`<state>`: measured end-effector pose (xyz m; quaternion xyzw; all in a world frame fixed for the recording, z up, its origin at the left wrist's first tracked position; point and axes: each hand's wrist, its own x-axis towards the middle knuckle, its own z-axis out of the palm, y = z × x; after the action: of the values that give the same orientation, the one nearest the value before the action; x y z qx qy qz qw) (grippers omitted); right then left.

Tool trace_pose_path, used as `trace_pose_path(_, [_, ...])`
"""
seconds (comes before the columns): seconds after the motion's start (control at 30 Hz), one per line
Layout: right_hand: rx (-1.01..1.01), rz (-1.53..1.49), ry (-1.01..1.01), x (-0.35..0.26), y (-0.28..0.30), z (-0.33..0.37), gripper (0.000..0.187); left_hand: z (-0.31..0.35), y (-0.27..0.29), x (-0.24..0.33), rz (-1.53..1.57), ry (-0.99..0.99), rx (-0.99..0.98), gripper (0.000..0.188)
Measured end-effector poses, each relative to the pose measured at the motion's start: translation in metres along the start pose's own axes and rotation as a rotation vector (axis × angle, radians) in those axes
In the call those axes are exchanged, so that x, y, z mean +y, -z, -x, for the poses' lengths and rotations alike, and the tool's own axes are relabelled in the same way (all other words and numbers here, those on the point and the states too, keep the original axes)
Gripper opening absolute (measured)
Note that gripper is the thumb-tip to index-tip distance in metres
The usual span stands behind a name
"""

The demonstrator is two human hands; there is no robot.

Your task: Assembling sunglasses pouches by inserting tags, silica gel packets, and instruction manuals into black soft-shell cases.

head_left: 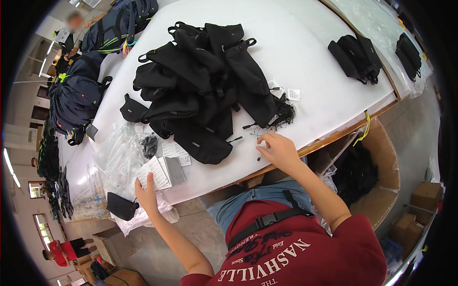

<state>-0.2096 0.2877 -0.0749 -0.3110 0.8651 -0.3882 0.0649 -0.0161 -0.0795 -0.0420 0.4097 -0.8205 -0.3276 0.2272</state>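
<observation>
A large pile of black zippered pouches (191,86) covers the middle of the table. My left hand (147,193) is at the pile's near left, its thumb pressed over a fan of white printed paper tags (155,172); a grey stack of cards (175,170) lies beside them. To the right, my right hand (280,151) is closed, thumb and forefinger pinched at a thin black string (258,155) just above the table. Beyond it lies a tangled bundle of black strings (285,113), next to small white labels (294,94). The nearest pouch (202,143) lies between my hands.
Clear plastic bags (117,152) and a small black pouch (121,206) lie at the left. Navy backpacks (78,97) line the far left. More black pouches (355,57) sit at the right. An open carton (381,171) stands below the table's wooden edge. Other people are in the background.
</observation>
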Motion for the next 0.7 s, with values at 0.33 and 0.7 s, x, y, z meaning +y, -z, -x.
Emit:
trace_pose_path(0.33, [-0.035,0.493,0.055,0.016,-0.033,-0.047,0.011,0.005,0.017,0.028,0.099,-0.087,0.103,0.037])
trace_pose_path(0.7, [0.136,-0.726,-0.118,-0.044,0.069,-0.073,0.006,0.068,-0.020,0.104,0.928,0.254,0.077,0.054])
